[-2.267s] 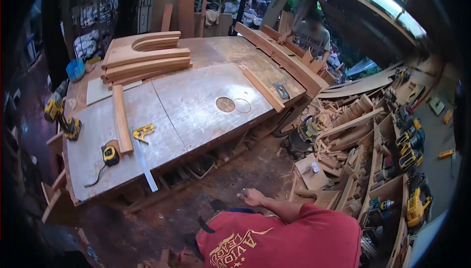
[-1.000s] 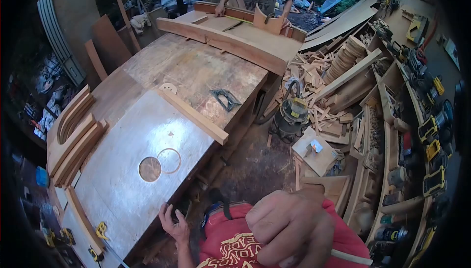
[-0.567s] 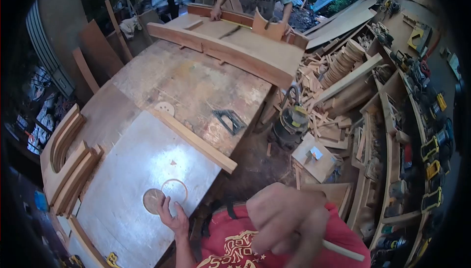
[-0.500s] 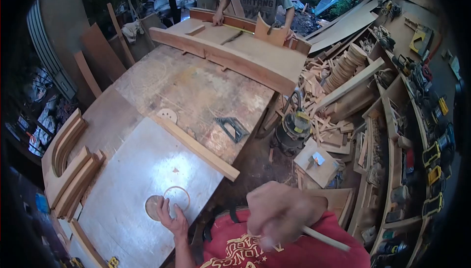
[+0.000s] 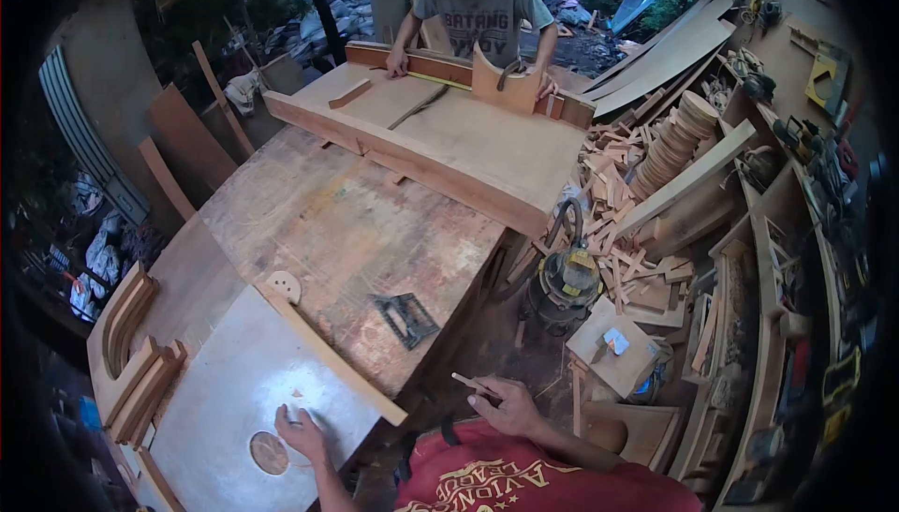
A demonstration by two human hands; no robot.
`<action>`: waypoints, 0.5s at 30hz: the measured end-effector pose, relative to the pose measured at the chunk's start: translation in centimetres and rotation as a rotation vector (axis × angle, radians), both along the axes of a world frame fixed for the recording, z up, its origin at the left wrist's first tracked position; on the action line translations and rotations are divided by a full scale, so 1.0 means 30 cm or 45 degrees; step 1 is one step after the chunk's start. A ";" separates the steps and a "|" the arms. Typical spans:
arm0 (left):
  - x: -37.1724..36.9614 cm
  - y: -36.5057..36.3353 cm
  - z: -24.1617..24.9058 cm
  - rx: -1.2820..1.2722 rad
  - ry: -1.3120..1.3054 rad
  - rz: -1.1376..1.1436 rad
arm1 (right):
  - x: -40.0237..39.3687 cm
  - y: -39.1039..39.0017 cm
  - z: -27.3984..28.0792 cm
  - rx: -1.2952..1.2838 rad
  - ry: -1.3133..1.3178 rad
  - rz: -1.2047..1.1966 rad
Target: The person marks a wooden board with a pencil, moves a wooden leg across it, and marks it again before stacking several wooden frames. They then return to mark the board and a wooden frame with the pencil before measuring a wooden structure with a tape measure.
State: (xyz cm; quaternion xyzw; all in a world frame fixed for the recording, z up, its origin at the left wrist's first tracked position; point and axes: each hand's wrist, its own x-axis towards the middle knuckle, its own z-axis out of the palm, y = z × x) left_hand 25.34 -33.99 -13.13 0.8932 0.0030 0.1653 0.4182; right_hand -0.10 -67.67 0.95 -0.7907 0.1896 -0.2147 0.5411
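Observation:
My left hand (image 5: 302, 433) rests with spread fingers on a shiny grey sheet (image 5: 211, 409), just beside a round brownish disc or opening (image 5: 269, 453) in it. Part of a thin ring outline shows under the palm. Over the table's near right edge, my right hand (image 5: 510, 406) is closed around a pale pencil-like stick (image 5: 465, 382), its tip pointing toward the table. A wooden strip (image 5: 328, 353) lies along the sheet's far edge.
Beyond the strip lie a dark frame-shaped tool (image 5: 405, 319) and a pale holed disc (image 5: 284, 286). Curved wooden pieces (image 5: 140, 376) are stacked at left. Across the table a person (image 5: 478, 20) handles a board. A shop vacuum (image 5: 567, 278) and wood scraps stand at right.
My right hand has swung forward from my chest toward the table with the stick. My left hand has shifted from the disc's right side to its upper right. The view has shifted.

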 end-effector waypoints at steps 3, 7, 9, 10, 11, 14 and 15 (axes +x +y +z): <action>-0.028 -0.068 -0.020 0.231 -0.077 0.081 | -0.047 -0.200 0.008 -0.086 -0.010 0.008; -0.033 -0.108 -0.056 0.340 -0.136 0.165 | -0.059 -0.453 0.033 -0.209 0.052 -0.067; -0.041 -0.114 -0.061 0.348 -0.123 0.201 | -0.058 -0.548 -0.011 -0.243 0.074 -0.070; -0.044 -0.125 -0.051 0.376 -0.123 0.212 | -0.051 -0.583 -0.011 -0.222 0.109 -0.059; -0.045 -0.139 -0.044 0.402 -0.127 0.221 | -0.041 -0.613 -0.011 -0.203 0.142 -0.051; -0.040 -0.146 -0.063 0.451 -0.156 0.250 | 0.034 -0.643 -0.018 -0.221 0.059 -0.035; -0.034 -0.136 -0.075 0.467 -0.164 0.255 | 0.069 -0.647 -0.023 -0.235 0.052 -0.015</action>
